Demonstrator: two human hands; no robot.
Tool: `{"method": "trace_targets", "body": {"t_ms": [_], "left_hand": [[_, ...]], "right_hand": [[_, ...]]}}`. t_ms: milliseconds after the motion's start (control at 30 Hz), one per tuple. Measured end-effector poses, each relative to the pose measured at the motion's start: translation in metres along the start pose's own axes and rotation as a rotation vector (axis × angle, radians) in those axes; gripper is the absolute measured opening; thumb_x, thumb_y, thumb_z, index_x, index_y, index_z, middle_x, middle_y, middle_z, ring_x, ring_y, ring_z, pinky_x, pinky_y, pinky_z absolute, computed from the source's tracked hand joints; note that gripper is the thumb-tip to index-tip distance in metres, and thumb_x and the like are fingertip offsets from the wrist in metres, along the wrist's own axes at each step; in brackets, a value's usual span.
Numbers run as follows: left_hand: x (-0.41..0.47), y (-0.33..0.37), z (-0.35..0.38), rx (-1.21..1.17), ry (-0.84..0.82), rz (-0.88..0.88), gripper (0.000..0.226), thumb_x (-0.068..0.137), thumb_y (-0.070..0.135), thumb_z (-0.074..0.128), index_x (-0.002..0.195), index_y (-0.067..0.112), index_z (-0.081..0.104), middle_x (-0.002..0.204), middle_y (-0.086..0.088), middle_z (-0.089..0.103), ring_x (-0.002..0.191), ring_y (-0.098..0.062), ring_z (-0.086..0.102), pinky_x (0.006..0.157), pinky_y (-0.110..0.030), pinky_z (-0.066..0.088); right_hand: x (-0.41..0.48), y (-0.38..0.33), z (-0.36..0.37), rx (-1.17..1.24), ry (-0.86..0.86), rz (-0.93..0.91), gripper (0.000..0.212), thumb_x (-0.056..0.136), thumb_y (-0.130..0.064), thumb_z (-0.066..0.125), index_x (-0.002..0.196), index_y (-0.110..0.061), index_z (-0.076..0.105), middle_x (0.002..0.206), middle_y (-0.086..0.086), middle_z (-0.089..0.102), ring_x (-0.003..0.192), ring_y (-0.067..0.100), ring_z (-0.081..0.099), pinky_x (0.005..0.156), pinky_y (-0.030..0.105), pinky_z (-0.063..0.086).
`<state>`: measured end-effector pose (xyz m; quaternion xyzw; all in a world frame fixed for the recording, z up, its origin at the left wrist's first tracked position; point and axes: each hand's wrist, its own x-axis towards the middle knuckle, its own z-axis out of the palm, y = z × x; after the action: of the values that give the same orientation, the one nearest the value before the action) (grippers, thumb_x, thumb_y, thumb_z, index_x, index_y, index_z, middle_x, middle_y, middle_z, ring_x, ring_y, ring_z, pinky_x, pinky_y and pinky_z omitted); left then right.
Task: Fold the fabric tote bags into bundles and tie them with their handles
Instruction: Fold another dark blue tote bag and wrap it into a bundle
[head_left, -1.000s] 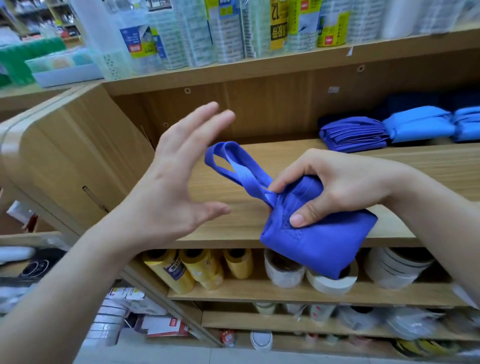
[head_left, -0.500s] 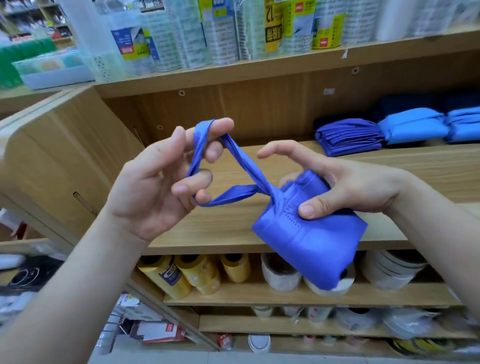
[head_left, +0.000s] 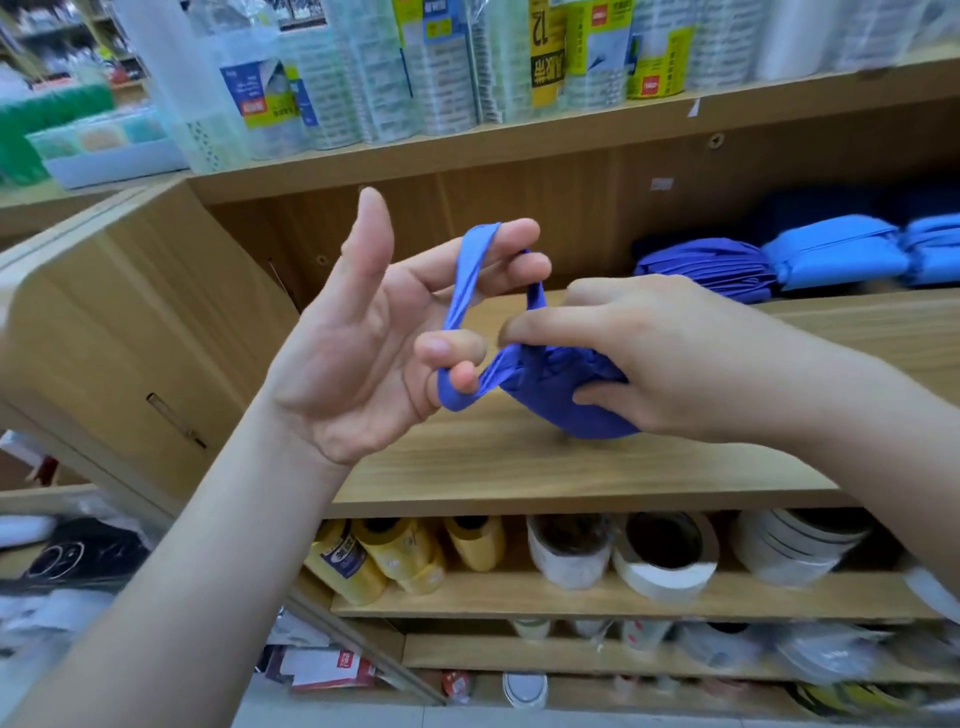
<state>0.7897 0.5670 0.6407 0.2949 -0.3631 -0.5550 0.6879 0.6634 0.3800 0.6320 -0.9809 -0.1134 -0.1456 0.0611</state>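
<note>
A blue-violet tote bag, folded into a bundle (head_left: 561, 410), hangs just above the wooden shelf board (head_left: 519, 467). My right hand (head_left: 675, 353) grips the bundle from above, fingers curled round it and thumb under it. The bag's handle loop (head_left: 467, 291) runs leftward from the bundle. My left hand (head_left: 374, 343) has that loop stretched over its spread fingers, with the lower fingers hooked through it and the thumb pointing up. Most of the bundle is hidden under my right hand.
More folded blue bags (head_left: 831, 254) and a violet one (head_left: 711, 270) lie at the back right of the same shelf. Tape rolls (head_left: 665, 556) and yellow rolls (head_left: 400, 551) fill the shelf below. Packaged goods (head_left: 447, 62) line the shelf above. A wooden side panel (head_left: 130, 322) stands to the left.
My right hand has turned over the bundle and lowered it toward the shelf board. The left hand, which took the handle loop, has opened its fingers wider inside the loop.
</note>
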Motion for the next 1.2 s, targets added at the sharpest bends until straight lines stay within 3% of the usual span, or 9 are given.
{"method": "trace_targets", "body": {"t_ms": [167, 300, 467, 567, 700, 767, 900, 1000, 1200], "left_hand": [[-0.004, -0.022, -0.015, -0.075, 0.168, 0.053, 0.065, 0.081, 0.04, 0.071, 0.128, -0.003, 0.057, 0.11, -0.013, 0.061, 0.047, -0.002, 0.053, 0.052, -0.014, 0.053], [0.001, -0.036, -0.011, -0.063, 0.484, 0.067, 0.033, 0.084, 0.023, 0.062, 0.104, -0.001, 0.072, 0.085, -0.005, 0.054, 0.036, -0.001, 0.04, 0.04, -0.008, 0.041], [0.01, -0.043, -0.013, 0.262, 0.827, 0.031, 0.011, 0.083, 0.008, 0.06, 0.086, 0.008, 0.07, 0.069, -0.004, 0.057, 0.039, 0.0, 0.04, 0.037, -0.01, 0.037], [0.011, -0.056, -0.012, 0.557, 0.95, 0.017, 0.027, 0.085, -0.006, 0.055, 0.084, 0.017, 0.069, 0.067, -0.004, 0.063, 0.052, -0.011, 0.044, 0.043, -0.018, 0.03], [0.009, -0.063, -0.012, 0.756, 0.885, 0.164, 0.03, 0.076, -0.005, 0.065, 0.088, 0.021, 0.07, 0.092, -0.02, 0.067, 0.081, -0.026, 0.057, 0.074, -0.038, 0.051], [0.007, -0.064, -0.009, 0.859, 0.8, 0.292, 0.034, 0.079, -0.009, 0.065, 0.097, 0.019, 0.072, 0.103, -0.012, 0.071, 0.099, -0.022, 0.063, 0.092, -0.045, 0.051], [0.001, -0.065, -0.002, 0.759, 0.612, 0.327, 0.034, 0.094, 0.008, 0.048, 0.121, 0.022, 0.063, 0.116, 0.002, 0.071, 0.111, -0.017, 0.065, 0.088, -0.031, 0.053], [-0.001, -0.068, 0.005, 0.871, 0.554, 0.33, 0.042, 0.089, 0.013, 0.057, 0.13, 0.023, 0.054, 0.119, 0.012, 0.069, 0.111, -0.008, 0.064, 0.088, -0.022, 0.051], [-0.005, -0.075, 0.001, 0.958, 0.527, 0.287, 0.059, 0.074, 0.016, 0.079, 0.128, 0.026, 0.056, 0.124, 0.005, 0.067, 0.112, -0.013, 0.064, 0.093, -0.024, 0.05]], "right_hand": [[-0.01, 0.014, 0.033, 0.189, 0.33, -0.006, 0.05, 0.073, -0.008, 0.077, 0.113, -0.031, 0.057, 0.088, -0.015, 0.043, 0.072, 0.005, 0.04, 0.063, 0.023, 0.032], [-0.014, 0.011, 0.042, 0.277, 0.451, -0.022, 0.047, 0.074, 0.0, 0.066, 0.113, -0.025, 0.059, 0.089, -0.006, 0.049, 0.072, 0.015, 0.049, 0.061, 0.032, 0.045], [-0.016, 0.002, 0.044, 0.385, 0.51, -0.068, 0.043, 0.074, 0.005, 0.065, 0.112, -0.016, 0.063, 0.091, -0.001, 0.055, 0.077, 0.015, 0.055, 0.067, 0.028, 0.048], [-0.015, -0.002, 0.048, 0.499, 0.549, 0.001, 0.039, 0.073, -0.001, 0.076, 0.11, -0.007, 0.066, 0.094, 0.0, 0.059, 0.083, 0.005, 0.056, 0.078, 0.014, 0.043], [-0.014, -0.005, 0.052, 0.704, 0.585, 0.135, 0.047, 0.072, -0.009, 0.079, 0.11, -0.025, 0.059, 0.095, -0.017, 0.061, 0.087, 0.0, 0.06, 0.081, 0.009, 0.042], [-0.012, -0.005, 0.052, 0.813, 0.594, 0.2, 0.045, 0.071, -0.014, 0.078, 0.106, -0.033, 0.056, 0.087, -0.022, 0.062, 0.08, -0.003, 0.058, 0.076, 0.008, 0.042], [-0.008, 0.0, 0.048, 0.924, 0.562, 0.259, 0.038, 0.071, -0.021, 0.077, 0.1, -0.031, 0.054, 0.084, 0.002, 0.06, 0.073, 0.007, 0.054, 0.07, 0.016, 0.043], [-0.008, 0.004, 0.049, 1.0, 0.527, 0.272, 0.035, 0.072, -0.021, 0.077, 0.098, -0.028, 0.055, 0.086, 0.014, 0.061, 0.076, 0.025, 0.056, 0.07, 0.028, 0.048], [-0.008, 0.006, 0.056, 1.271, 0.587, 0.367, 0.031, 0.058, -0.031, 0.081, 0.085, -0.036, 0.064, 0.09, 0.028, 0.058, 0.08, 0.03, 0.057, 0.077, 0.055, 0.052]]}}
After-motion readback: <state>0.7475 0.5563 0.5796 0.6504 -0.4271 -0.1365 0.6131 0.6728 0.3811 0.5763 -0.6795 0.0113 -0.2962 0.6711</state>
